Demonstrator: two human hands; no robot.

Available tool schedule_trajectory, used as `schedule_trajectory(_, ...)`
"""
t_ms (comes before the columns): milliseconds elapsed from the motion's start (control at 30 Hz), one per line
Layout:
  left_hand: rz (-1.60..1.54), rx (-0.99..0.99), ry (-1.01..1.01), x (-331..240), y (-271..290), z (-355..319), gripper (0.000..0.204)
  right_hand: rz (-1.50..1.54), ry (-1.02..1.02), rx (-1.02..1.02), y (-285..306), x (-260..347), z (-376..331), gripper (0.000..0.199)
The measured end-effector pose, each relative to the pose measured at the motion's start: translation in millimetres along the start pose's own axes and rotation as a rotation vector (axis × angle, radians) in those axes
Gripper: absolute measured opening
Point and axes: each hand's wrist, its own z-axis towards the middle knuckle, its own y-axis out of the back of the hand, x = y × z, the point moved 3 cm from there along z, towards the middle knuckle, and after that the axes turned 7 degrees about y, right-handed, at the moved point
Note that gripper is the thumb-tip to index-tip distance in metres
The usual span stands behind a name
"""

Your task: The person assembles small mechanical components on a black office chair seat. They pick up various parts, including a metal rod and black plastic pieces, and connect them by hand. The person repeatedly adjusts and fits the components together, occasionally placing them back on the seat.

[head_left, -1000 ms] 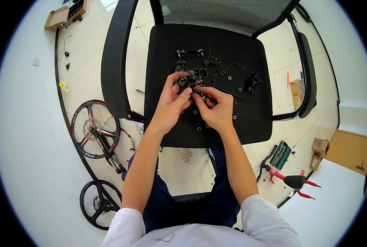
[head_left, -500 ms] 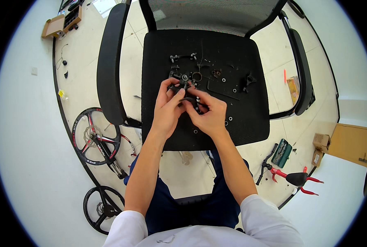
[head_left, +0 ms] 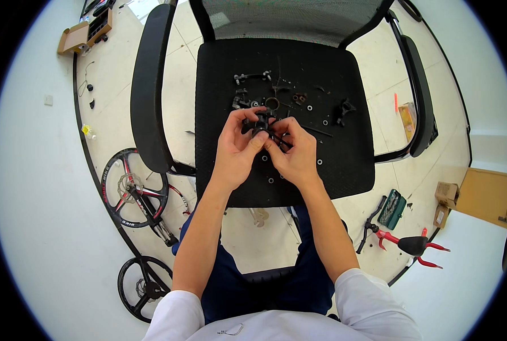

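Over the black chair seat (head_left: pixel 344 170), a small black mechanical part (head_left: pixel 262 123) with a rounded body and a thin arm is between my two hands. My left hand (head_left: pixel 235 149) grips its left side with thumb and fingers. From the right, my right hand (head_left: pixel 295 154) pinches the thin arm. Fingers cover much of the part, so its exact kind is hard to make out. Just beyond my fingertips lie a brownish ring (head_left: pixel 272 103) and another black metal part (head_left: pixel 241 102).
Farther up the seat sits a black bracket (head_left: pixel 252 77). To the right are a black star-shaped part (head_left: pixel 344 112), a hex key (head_left: pixel 319 131) and several small washers. Armrests (head_left: pixel 149 91) flank the seat. On the floor are spoked wheels (head_left: pixel 134 187) and a green toolbox (head_left: pixel 392 208).
The black part has turned in my hands, its rounded body now upright above my thumbs. My right hand has shifted its grip, and the curved lever-like piece is no longer seen between the fingers.
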Motion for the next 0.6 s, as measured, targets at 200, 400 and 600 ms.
schedule_trajectory(200, 0.068, 0.028, -0.046, -4.6, -2.1, -0.7, 0.039, -0.009, 0.013, -0.049, -1.6, 1.5, -2.9, 0.021)
schedule_trajectory(400, 0.033, -0.038, -0.044, -16.6, -4.0, -3.7, 0.047, 0.022, 0.051, -0.029, -0.8, 2.1, 2.2, 0.023)
schedule_trajectory(600, -0.001, 0.055, 0.155, -16.4, 6.0, -2.4, 0.043, 0.105, -0.098, -0.001, 2.4, 1.3, 4.4, 0.023)
